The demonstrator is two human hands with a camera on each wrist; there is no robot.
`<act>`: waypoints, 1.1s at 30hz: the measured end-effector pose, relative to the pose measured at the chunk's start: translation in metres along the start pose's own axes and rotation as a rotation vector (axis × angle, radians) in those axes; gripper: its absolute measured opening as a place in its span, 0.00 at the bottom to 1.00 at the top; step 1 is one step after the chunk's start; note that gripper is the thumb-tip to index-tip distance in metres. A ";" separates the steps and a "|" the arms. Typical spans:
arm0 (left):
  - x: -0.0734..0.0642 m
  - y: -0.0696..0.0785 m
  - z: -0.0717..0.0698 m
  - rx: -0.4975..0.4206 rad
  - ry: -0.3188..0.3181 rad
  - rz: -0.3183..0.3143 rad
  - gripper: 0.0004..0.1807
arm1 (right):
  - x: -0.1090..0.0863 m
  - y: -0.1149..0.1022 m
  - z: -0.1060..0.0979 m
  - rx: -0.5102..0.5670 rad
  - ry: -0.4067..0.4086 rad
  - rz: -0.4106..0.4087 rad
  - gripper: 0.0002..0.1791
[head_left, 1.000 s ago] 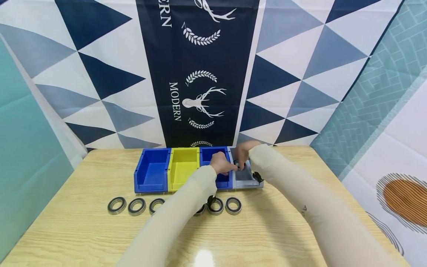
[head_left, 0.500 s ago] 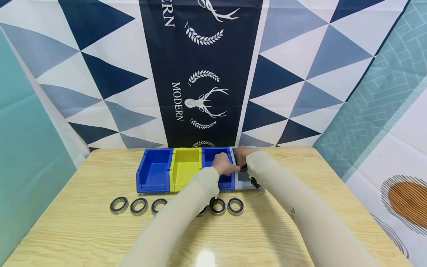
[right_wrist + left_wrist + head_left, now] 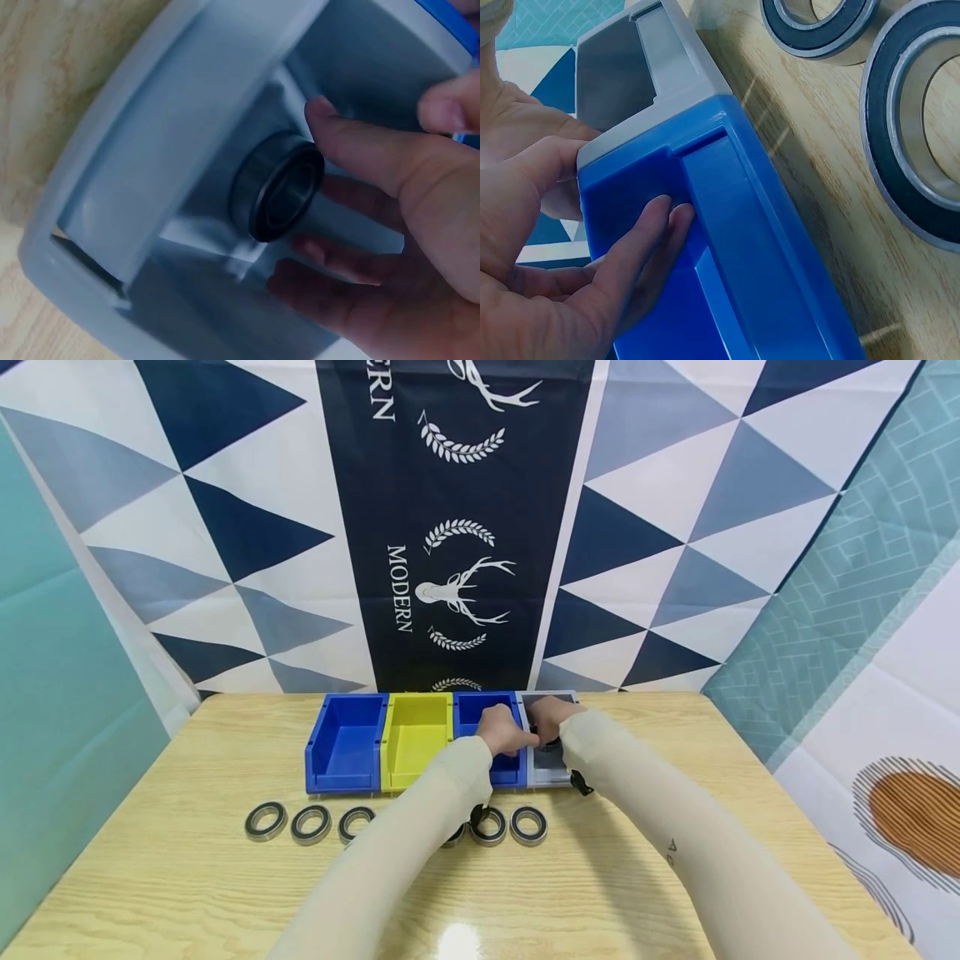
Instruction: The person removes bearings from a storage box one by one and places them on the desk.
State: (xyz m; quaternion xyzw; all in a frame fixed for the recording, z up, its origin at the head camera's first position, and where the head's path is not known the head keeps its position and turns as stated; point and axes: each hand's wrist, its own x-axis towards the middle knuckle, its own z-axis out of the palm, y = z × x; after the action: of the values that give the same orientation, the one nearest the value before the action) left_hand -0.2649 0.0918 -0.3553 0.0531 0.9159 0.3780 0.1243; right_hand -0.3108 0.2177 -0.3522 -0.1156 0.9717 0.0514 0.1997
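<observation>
My right hand [image 3: 550,716] is down in the grey bin [image 3: 551,777], thumb and fingers spread around a ball bearing [image 3: 276,187]. In the right wrist view the bearing, a steel ring with a black seal, sits inside the bin, with gaps between it and the thumb and lower fingers. My left hand [image 3: 501,730] is over the right-hand blue bin [image 3: 757,247], its fingers loosely extended inside. Its thumb touches the wall where the blue and grey bins meet. Nothing lies between the left fingertips.
To the left stand a yellow bin [image 3: 416,739] and another blue bin [image 3: 347,743], joined in one row. In front, several bearings [image 3: 529,825] lie in a line on the wooden table [image 3: 600,893]; my left sleeve [image 3: 405,852] covers part of it. A patterned cloth [image 3: 465,527] hangs behind.
My right hand has shifted slightly within the grey bin, and its fingers have lowered with the bearing. My left hand has stayed at the blue bin's wall. The head view has shifted slightly.
</observation>
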 end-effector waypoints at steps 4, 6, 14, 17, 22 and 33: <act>0.000 0.000 0.002 -0.012 -0.001 0.000 0.21 | -0.001 0.000 0.008 0.021 -0.002 0.018 0.18; 0.001 0.000 0.004 -0.014 -0.008 0.005 0.22 | -0.003 0.001 0.012 0.048 0.014 0.026 0.21; 0.005 0.000 0.002 -0.016 0.002 0.003 0.28 | -0.005 0.002 0.024 0.139 0.069 0.076 0.40; 0.007 0.001 0.000 -0.003 0.010 0.003 0.30 | -0.003 0.003 0.024 0.133 0.103 0.057 0.40; 0.006 0.002 0.000 0.007 0.007 -0.007 0.32 | -0.002 0.005 0.028 0.126 0.125 0.035 0.40; 0.008 -0.003 0.004 0.004 -0.001 -0.010 0.34 | -0.004 0.009 0.030 0.005 0.190 -0.076 0.39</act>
State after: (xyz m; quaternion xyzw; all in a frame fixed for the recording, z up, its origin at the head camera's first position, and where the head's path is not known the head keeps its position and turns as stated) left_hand -0.2716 0.0937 -0.3616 0.0489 0.9168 0.3754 0.1268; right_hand -0.2982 0.2317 -0.3775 -0.1562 0.9812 0.0299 0.1089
